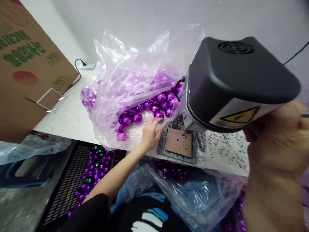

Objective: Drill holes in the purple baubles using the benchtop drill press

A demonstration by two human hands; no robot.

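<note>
My left hand (151, 133) reaches into the mouth of a clear plastic bag (108, 100) on the white table. Its fingers are apart, with the fingertips at a shiny purple faceted ball (159, 115) near the edge of a pile. Just right of that hand, a brown square plate (178, 143) with a small hole lies on a dark base. Over the plate stands a black machine head (236, 83) with a yellow warning label. Beside its housing my right hand (277, 138) is closed around a metal rod (305, 114), mostly hidden by the fist.
Dark flecks (224, 149) litter the table around the plate. At left stands a cardboard box (31, 71). Below the table edge, a black crate (64, 183) holds purple and green balls. A plastic bag (205, 193) hangs over my lap, and a blue stool (24, 175) is at lower left.
</note>
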